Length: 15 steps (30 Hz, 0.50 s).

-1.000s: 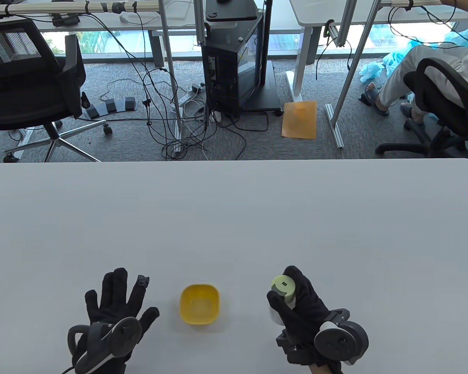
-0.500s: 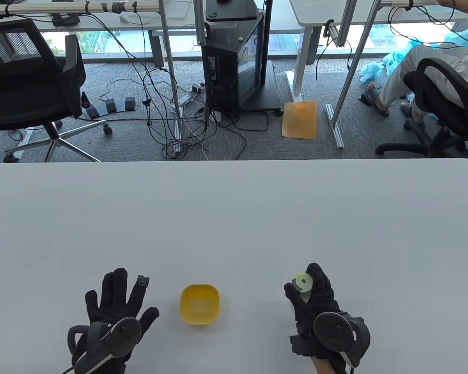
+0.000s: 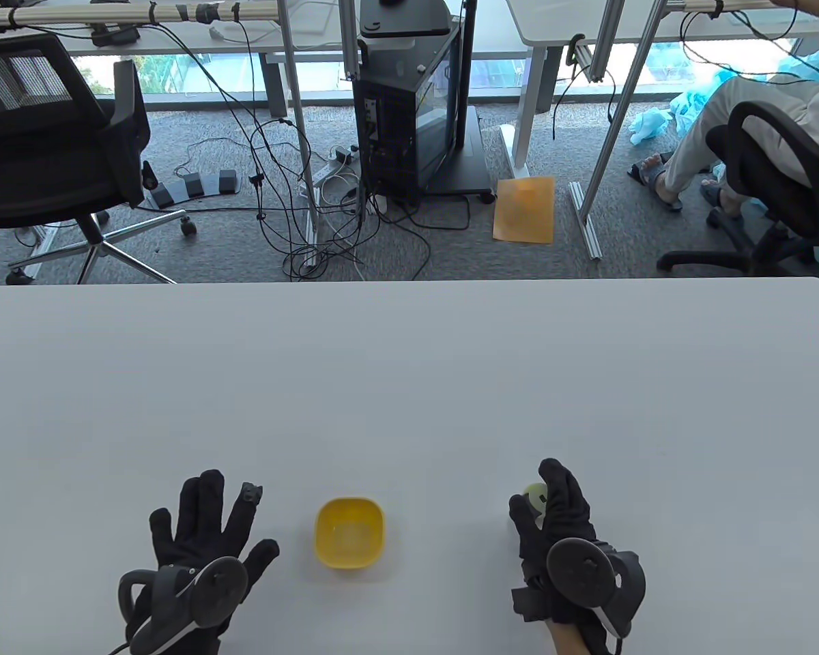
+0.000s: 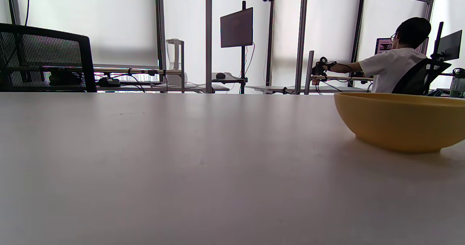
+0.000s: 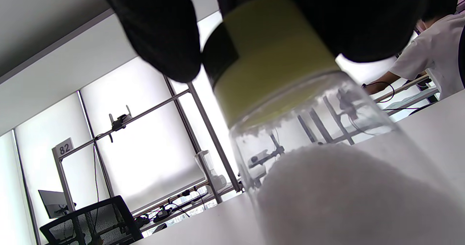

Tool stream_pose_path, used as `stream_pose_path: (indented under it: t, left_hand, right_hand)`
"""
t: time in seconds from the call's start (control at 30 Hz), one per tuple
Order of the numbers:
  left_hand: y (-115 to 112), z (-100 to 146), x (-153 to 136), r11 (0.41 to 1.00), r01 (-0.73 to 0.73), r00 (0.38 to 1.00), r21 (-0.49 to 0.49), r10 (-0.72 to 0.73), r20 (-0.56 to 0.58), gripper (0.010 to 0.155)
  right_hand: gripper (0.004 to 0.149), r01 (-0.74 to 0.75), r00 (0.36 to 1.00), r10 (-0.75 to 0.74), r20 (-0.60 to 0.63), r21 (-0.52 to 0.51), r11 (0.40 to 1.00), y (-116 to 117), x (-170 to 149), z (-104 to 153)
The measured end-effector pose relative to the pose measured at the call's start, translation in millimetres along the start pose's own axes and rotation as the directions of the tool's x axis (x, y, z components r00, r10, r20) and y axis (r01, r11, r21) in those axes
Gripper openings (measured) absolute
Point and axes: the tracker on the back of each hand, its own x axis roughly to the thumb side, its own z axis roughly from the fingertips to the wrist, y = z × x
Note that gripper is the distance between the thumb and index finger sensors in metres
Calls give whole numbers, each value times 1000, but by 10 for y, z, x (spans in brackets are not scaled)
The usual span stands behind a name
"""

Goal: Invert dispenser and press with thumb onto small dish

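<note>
Your right hand (image 3: 553,529) grips the dispenser (image 3: 536,497) at the near right of the tabletop (image 3: 409,382), well apart from the small dish (image 3: 349,533). From the table view only a sliver of the dispenser's pale green cap shows between your gloved thumb and fingers (image 3: 563,484); the rest is covered by the glove and the tracker (image 3: 583,570) on the back of the hand. In the right wrist view your fingers (image 5: 156,30) wrap the green cap (image 5: 269,59) from above, with the clear body (image 5: 327,157) hanging below it and white granules (image 5: 345,194) piled in the lower part. The cap sits uppermost in that view, and a few grains cling just under it. Whether the base touches the tabletop cannot be told from either view.

Your left hand (image 3: 201,539) lies flat, palm down, on the tabletop at the near left, fingers (image 3: 205,495) spread and holding nothing. It is near the dish but apart from it. Its tracker (image 3: 191,600) rides on the back of the hand.

The dish is yellow, squarish with rounded corners, and stands upright between your two hands, closer to the left. In the left wrist view its outer wall (image 4: 399,123) rises at the right edge of the picture, resting on the tabletop. Its inside looks bare yellow in the table view, though fine content would be too small to make out.
</note>
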Motion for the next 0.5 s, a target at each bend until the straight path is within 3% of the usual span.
stream_pose_path:
  t: [0.2, 0.5]
  left_hand:
    - [12, 5, -3, 1000, 0, 1000, 10, 0, -3, 77]
    - [49, 22, -38, 999, -5, 1000, 31, 5, -5, 77]
  right_hand:
    - [77, 29, 998, -30, 59, 13, 999, -94, 58, -6]
    - [89, -162, 946, 88, 313, 219, 962, -99, 603, 77]
